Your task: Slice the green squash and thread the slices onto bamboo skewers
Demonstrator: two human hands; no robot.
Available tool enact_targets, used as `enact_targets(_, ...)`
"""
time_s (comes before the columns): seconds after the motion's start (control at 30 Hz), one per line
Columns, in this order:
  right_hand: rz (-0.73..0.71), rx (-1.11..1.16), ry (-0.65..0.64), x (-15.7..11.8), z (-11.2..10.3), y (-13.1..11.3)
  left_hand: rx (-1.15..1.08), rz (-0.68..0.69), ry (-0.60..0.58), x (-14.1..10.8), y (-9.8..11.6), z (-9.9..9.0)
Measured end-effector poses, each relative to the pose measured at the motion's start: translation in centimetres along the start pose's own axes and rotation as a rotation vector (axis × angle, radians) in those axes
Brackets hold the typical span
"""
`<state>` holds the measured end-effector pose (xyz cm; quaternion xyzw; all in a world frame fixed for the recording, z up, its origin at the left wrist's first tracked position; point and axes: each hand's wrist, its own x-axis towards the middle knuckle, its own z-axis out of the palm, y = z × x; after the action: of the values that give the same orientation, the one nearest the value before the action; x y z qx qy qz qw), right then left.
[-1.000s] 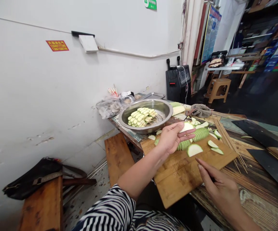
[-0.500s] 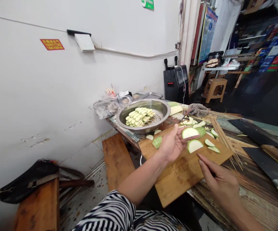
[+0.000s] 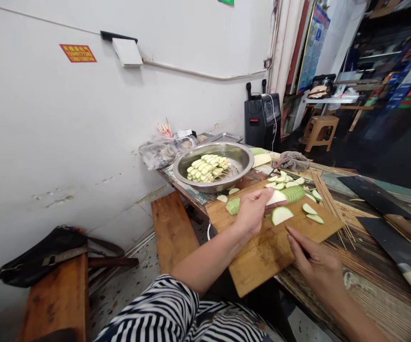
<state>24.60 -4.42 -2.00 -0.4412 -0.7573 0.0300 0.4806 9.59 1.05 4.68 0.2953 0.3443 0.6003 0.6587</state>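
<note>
Presently, one half-round zucchini slice (image 3: 275, 198) is held above the cutting board (image 3: 262, 266), pinched between the thumb and fingers of my left hand (image 3: 251, 212). My right hand (image 3: 319, 266) stands lower and nearer me, thumb and forefinger close at the tips; whether they grip something thin, I cannot tell. A loose slice (image 3: 281, 216) (pale face up, green rind at its edge) lies flat near both. Step in hand, as I judge it: steadying a single slice. The next move calls for a firm left pinch and right fingertips lined up with it. Beyond the board, a steel basin (image 3: 241, 161) contains stacked skewered slices (image 3: 207, 167); rightward lie bamboo skewers (image 3: 328, 202) and a pale-handled cleaver (image 3: 387, 237).
</note>
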Motion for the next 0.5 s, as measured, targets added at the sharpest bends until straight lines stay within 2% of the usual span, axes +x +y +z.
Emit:
enact_targets(0.2,-0.017,-0.042,-0.006,-0.1,0.1,0.2,-0.042,0.010,0.071,0.2,-1.4,0.2)
enact_targets(0.37,0.005,-0.070,-0.004,0.0,0.0,0.6,-0.007,0.040,0.071,0.6,-3.1,0.4)
enact_targets(0.43,0.020,-0.080,0.008,0.3,-0.3,0.9,0.033,0.052,0.070,0.6,-2.9,-0.2)
enact_targets(0.5,0.096,-0.099,0.046,0.7,-0.7,1.3,0.113,0.085,0.057,0.6,-1.8,-1.3)
